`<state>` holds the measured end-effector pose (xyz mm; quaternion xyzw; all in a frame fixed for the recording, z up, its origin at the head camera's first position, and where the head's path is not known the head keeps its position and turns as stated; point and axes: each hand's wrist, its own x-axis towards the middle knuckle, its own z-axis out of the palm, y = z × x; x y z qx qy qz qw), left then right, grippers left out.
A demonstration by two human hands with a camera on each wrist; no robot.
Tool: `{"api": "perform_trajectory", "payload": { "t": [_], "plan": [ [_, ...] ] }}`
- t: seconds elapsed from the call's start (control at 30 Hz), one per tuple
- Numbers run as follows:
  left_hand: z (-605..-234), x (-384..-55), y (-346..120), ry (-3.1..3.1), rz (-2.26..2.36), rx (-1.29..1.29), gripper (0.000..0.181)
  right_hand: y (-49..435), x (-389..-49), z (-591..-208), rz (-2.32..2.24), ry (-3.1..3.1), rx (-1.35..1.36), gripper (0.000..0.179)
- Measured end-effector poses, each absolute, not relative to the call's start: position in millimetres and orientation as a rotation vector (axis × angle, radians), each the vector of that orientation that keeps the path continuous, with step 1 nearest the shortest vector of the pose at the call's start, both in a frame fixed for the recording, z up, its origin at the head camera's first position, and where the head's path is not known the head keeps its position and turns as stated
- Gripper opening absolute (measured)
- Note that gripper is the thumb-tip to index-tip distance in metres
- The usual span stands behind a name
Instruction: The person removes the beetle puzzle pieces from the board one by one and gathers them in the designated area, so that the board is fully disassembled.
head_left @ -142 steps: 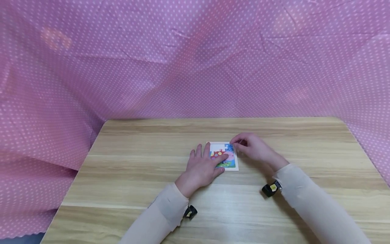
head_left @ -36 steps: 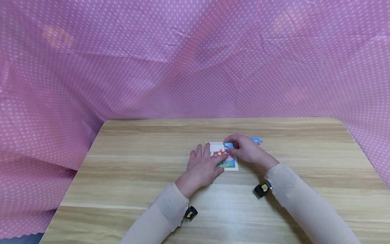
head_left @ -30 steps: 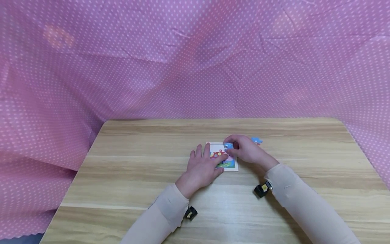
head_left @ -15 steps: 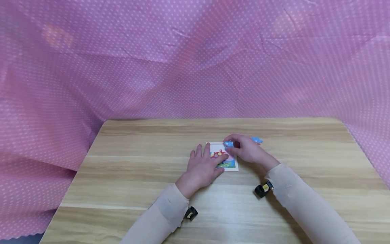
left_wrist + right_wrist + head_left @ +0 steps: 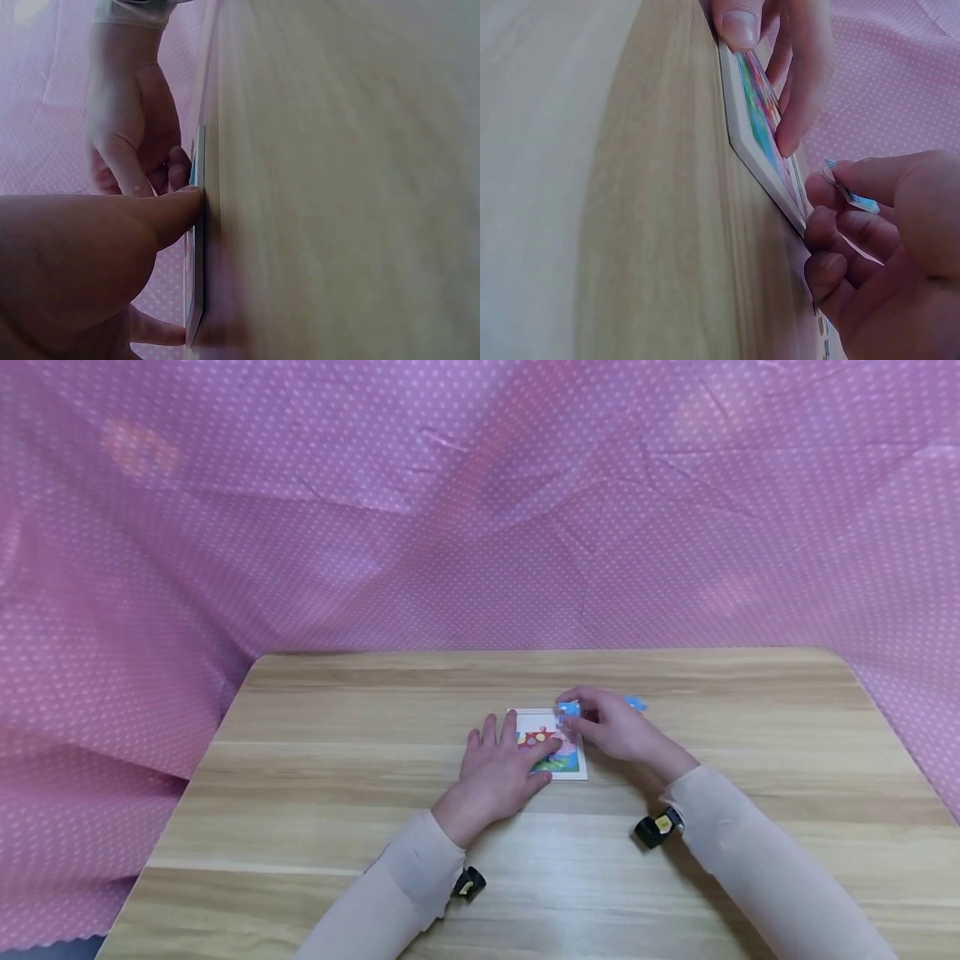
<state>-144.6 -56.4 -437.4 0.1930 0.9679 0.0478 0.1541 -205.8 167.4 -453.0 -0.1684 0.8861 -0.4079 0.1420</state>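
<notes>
A small white-framed jigsaw puzzle (image 5: 567,763) lies on the table, with red, blue, green and pink picture parts in its lower area and bare white at the top left. My left hand (image 5: 495,772) rests on it with fingers spread, the index finger over the picture and the thumb at the near edge. At the top right corner my right hand (image 5: 618,727) pinches a blue puzzle piece (image 5: 859,201) between thumb and fingers, tilted and raised above the frame in the right wrist view. Another blue piece (image 5: 636,702) lies behind the right hand, partly hidden by it.
The wooden table (image 5: 337,760) carries the puzzle near its middle. A pink polka-dot cloth (image 5: 480,527) hangs behind and at both sides. Each wrist wears a black camera (image 5: 469,883).
The right hand came in from the right over the puzzle's top right corner, then drew slightly back to the right, lifting the blue puzzle piece. The left hand has stayed in place.
</notes>
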Motion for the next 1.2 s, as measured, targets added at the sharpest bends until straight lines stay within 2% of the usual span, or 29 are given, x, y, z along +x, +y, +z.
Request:
{"api": "perform_trajectory", "payload": {
  "t": [0.67,1.2],
  "plan": [
    [-432.2,-154.0,-58.7,2.788,0.127,0.560,0.054,172.7,-209.0,-445.1,-1.181,2.594,-0.557,0.033],
    [-435.5,-144.3,-55.7,2.776,0.132,0.565,0.055,178.1,-200.4,-456.7,-1.220,2.571,-0.505,0.036]
  ]
}}
